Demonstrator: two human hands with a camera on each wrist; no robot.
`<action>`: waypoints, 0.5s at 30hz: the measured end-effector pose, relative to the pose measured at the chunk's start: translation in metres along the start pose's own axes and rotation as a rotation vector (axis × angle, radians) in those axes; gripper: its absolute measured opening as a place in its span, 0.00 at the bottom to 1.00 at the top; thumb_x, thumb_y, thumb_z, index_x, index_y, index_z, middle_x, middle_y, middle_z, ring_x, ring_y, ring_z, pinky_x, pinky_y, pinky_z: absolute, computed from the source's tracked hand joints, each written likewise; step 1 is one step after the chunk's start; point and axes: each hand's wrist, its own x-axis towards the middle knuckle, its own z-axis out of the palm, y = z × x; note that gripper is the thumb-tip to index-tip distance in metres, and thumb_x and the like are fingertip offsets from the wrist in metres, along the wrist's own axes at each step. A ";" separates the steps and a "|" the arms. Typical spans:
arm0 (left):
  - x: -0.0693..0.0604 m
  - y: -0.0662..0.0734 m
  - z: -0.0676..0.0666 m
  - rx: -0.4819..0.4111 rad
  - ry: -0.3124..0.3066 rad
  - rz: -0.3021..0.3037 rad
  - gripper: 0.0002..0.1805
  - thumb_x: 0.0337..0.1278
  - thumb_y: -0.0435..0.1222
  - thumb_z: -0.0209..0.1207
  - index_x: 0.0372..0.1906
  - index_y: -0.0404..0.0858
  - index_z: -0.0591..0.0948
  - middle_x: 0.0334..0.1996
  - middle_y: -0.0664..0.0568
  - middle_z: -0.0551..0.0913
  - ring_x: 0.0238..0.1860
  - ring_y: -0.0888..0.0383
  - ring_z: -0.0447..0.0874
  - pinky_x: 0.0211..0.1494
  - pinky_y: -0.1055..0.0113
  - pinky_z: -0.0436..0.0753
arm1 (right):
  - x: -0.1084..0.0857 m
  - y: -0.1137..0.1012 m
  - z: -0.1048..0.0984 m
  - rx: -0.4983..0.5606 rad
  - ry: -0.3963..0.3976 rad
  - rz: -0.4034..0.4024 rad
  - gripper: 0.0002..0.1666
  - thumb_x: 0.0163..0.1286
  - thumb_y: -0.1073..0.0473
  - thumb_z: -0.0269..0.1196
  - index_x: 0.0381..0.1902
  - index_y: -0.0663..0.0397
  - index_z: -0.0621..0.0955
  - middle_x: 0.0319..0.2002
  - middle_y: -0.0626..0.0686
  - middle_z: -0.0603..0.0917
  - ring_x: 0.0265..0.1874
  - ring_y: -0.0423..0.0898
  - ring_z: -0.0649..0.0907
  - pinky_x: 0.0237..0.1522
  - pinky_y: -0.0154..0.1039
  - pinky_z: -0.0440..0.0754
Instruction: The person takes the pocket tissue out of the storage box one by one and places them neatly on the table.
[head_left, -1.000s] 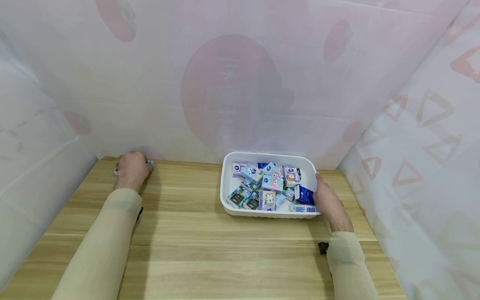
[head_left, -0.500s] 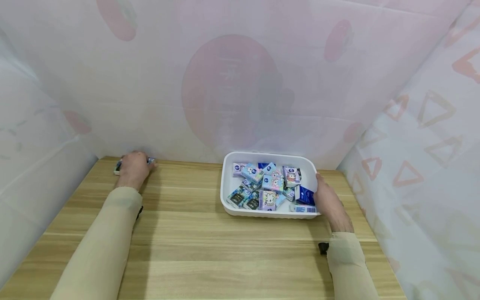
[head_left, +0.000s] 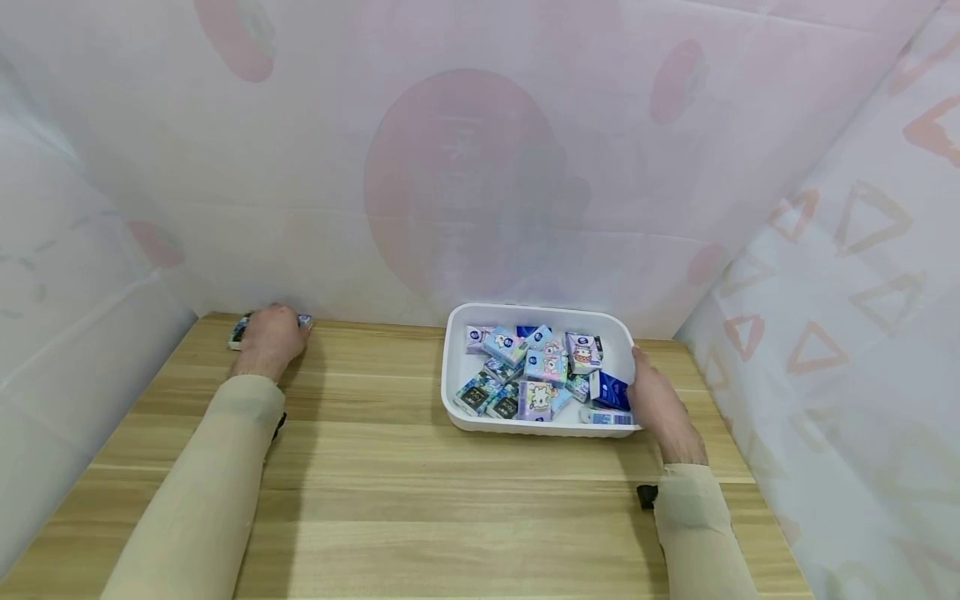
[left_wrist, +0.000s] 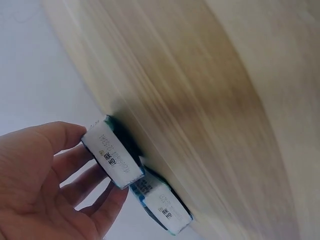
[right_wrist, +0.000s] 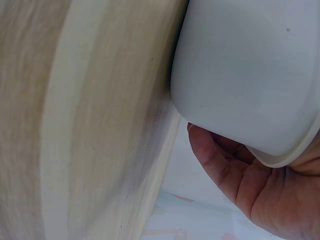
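At the far left of the table, my left hand (head_left: 272, 337) is beside the back wall. In the left wrist view its thumb and fingers pinch a small tissue pack (left_wrist: 114, 156) with white printed ends and dark blue-green edges. A second, similar tissue pack (left_wrist: 164, 205) lies right next to it on the table. Seen from the head, the hand covers most of both packs. My right hand (head_left: 660, 408) grips the right end of a white plastic tray (head_left: 540, 430), fingers curled under its rim. Several colourful tissue packs (head_left: 546, 365) lie jumbled inside the tray.
The wood-grain table (head_left: 420, 517) meets a printed back wall (head_left: 315, 217) just behind the tray and left hand. A side wall (head_left: 825, 350) with triangle prints rises to the right of my right hand.
My left hand has shifted slightly rightward, and more of a dark patterned pack shows at its left. The right hand and the tray have stayed put.
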 end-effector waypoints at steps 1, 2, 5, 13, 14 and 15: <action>0.000 0.000 0.000 0.006 -0.001 0.005 0.26 0.90 0.39 0.60 0.39 0.15 0.86 0.44 0.20 0.87 0.40 0.31 0.92 0.38 0.42 0.94 | 0.000 0.000 0.000 -0.005 0.001 -0.002 0.47 0.83 0.74 0.48 0.94 0.74 0.47 0.84 0.85 0.68 0.78 0.80 0.81 0.83 0.78 0.79; 0.000 0.000 0.001 0.010 -0.001 0.010 0.26 0.90 0.39 0.60 0.40 0.15 0.86 0.44 0.19 0.87 0.40 0.31 0.92 0.39 0.42 0.94 | 0.000 0.001 0.000 -0.010 0.004 -0.004 0.47 0.83 0.74 0.48 0.94 0.74 0.48 0.83 0.85 0.69 0.77 0.80 0.81 0.82 0.78 0.79; 0.000 0.001 0.001 0.016 0.002 0.031 0.26 0.89 0.38 0.61 0.41 0.14 0.86 0.45 0.18 0.86 0.40 0.30 0.92 0.40 0.40 0.95 | 0.000 0.001 0.000 -0.020 0.006 -0.005 0.46 0.84 0.73 0.48 0.95 0.74 0.48 0.83 0.85 0.70 0.76 0.79 0.82 0.81 0.77 0.81; 0.001 0.000 0.002 0.001 0.048 0.059 0.19 0.85 0.35 0.65 0.42 0.17 0.87 0.42 0.22 0.87 0.43 0.30 0.91 0.46 0.38 0.93 | -0.002 -0.001 0.000 -0.021 0.011 -0.006 0.46 0.84 0.73 0.47 0.95 0.73 0.48 0.82 0.85 0.71 0.75 0.79 0.83 0.80 0.78 0.81; 0.000 0.001 0.001 -0.005 0.055 0.062 0.18 0.84 0.34 0.65 0.42 0.18 0.87 0.42 0.23 0.87 0.44 0.30 0.91 0.47 0.38 0.93 | -0.002 -0.001 0.000 -0.019 0.011 -0.004 0.46 0.85 0.73 0.47 0.95 0.73 0.48 0.83 0.85 0.71 0.75 0.79 0.83 0.80 0.78 0.81; -0.001 0.002 0.001 -0.015 0.062 0.068 0.18 0.84 0.34 0.64 0.42 0.18 0.87 0.42 0.23 0.87 0.44 0.30 0.91 0.47 0.37 0.93 | -0.002 -0.001 0.000 -0.020 0.011 -0.003 0.46 0.85 0.73 0.47 0.95 0.73 0.48 0.83 0.84 0.71 0.75 0.79 0.83 0.80 0.78 0.81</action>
